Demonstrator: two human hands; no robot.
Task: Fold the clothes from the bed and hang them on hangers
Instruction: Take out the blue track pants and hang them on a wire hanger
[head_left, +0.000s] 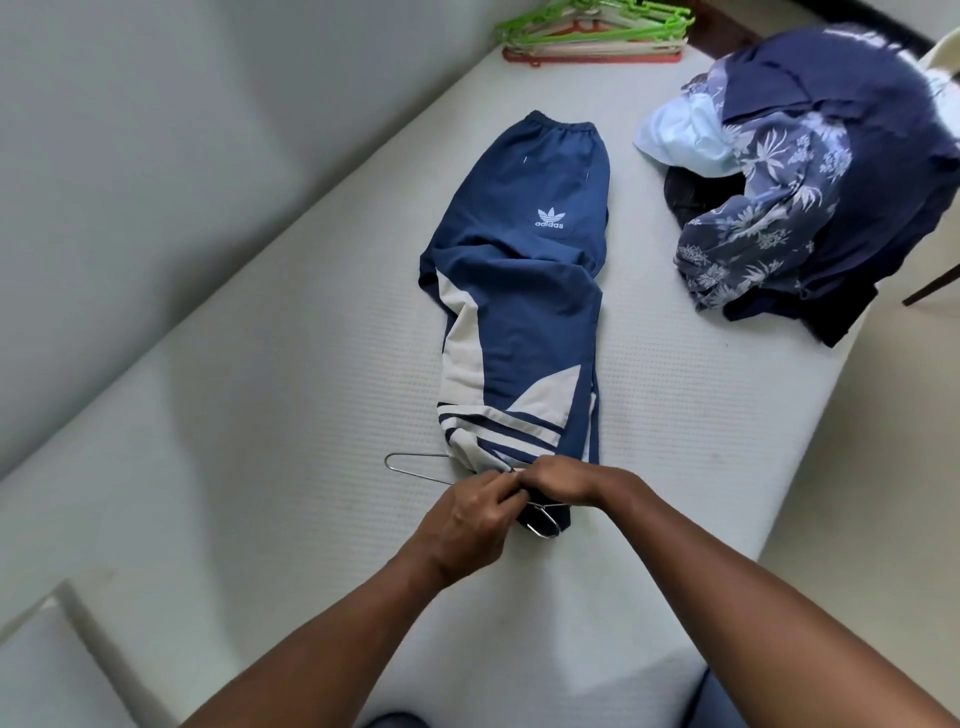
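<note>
Navy track pants (524, 270) with white panels and stripes lie folded lengthwise on the white mattress (260, 415), waistband at the far end. A thin metal wire hanger (415, 467) lies across their near leg ends, its hook (543, 527) poking out between my hands. My left hand (467, 525) pinches the hanger wire and cloth at the leg ends. My right hand (563, 480) grips the navy leg cloth right beside it. The leg cuffs are partly hidden under both hands.
A heap of clothes (810, 176), navy, floral and pale blue, sits at the far right of the mattress. A stack of green and pink plastic hangers (592, 36) lies at the far end. A grey wall runs along the left.
</note>
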